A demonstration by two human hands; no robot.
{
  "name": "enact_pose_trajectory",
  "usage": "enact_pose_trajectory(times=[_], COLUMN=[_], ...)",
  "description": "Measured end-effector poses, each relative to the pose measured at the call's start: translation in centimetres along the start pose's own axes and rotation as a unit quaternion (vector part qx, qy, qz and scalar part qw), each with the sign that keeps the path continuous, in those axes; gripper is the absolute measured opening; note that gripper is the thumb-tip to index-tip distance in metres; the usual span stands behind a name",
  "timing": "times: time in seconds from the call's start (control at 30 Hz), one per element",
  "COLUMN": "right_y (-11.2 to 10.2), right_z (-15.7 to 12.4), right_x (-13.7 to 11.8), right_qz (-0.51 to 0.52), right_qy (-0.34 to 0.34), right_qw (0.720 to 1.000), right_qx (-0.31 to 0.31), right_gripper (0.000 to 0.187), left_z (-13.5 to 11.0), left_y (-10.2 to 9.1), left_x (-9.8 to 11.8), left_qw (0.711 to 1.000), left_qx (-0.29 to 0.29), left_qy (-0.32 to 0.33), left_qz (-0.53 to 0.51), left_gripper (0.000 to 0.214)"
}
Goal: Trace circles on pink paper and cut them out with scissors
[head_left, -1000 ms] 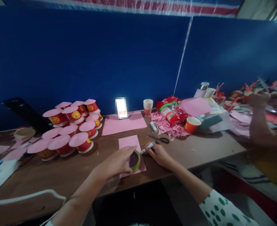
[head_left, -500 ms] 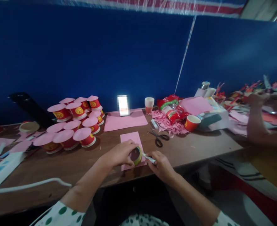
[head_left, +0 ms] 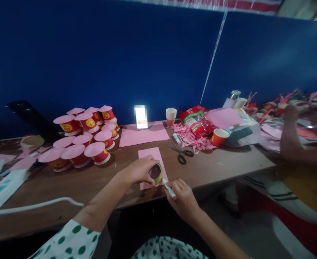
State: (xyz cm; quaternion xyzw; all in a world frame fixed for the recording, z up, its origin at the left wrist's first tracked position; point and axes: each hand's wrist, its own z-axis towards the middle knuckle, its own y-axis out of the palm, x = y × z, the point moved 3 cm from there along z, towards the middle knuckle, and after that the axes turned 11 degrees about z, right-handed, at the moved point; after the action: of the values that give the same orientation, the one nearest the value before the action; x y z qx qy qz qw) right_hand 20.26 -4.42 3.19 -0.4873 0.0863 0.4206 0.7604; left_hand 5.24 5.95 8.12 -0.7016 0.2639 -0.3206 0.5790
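Near the table's front edge lies a pink sheet of paper (head_left: 149, 152). On it rests a roll of tape (head_left: 160, 175) with a yellow-green rim, and the fingers of my left hand (head_left: 142, 170) are closed around its left side. My right hand (head_left: 184, 198) grips a white pen (head_left: 169, 188), its tip at the lower right rim of the roll. Black-handled scissors (head_left: 184, 155) lie to the right of the sheet.
Red paper cups with pink cone tops (head_left: 95, 153) stand grouped at left. Behind are a pink paper stack (head_left: 145, 136), a bright pixelated screen (head_left: 141, 117), a cup (head_left: 170, 117) and pink paper scraps (head_left: 193, 138). A co-worker's arm (head_left: 293, 140) is at far right.
The pen in my right hand has moved down and left around the roll's rim and is tilted more steeply. My left hand still holds the roll. The camera view has shifted slightly.
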Motion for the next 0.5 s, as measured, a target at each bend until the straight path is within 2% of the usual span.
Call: enact_pose_trajectory(times=[0.1,0.33,0.5], right_y=[0.1,0.4,0.6], right_z=[-0.2,-0.5,-0.5], right_x=[-0.2,-0.8,-1.4], right_qz=[0.001,-0.005,-0.010], right_qy=[0.001,0.007,-0.006], right_qw=[1.000,1.000,1.000], right_qx=[0.007,-0.020,-0.006], right_gripper=[0.010,0.011,0.011], left_z=[0.0,0.1,0.2], left_y=[-0.1,-0.3,0.0], left_x=[0.0,0.3,0.0], left_qw=[1.000,1.000,1.000], left_qx=[-0.002,-0.001,0.009], left_qy=[-0.004,0.007,0.012], left_qz=[0.001,0.017,0.027], left_gripper=[0.072,0.071,0.071])
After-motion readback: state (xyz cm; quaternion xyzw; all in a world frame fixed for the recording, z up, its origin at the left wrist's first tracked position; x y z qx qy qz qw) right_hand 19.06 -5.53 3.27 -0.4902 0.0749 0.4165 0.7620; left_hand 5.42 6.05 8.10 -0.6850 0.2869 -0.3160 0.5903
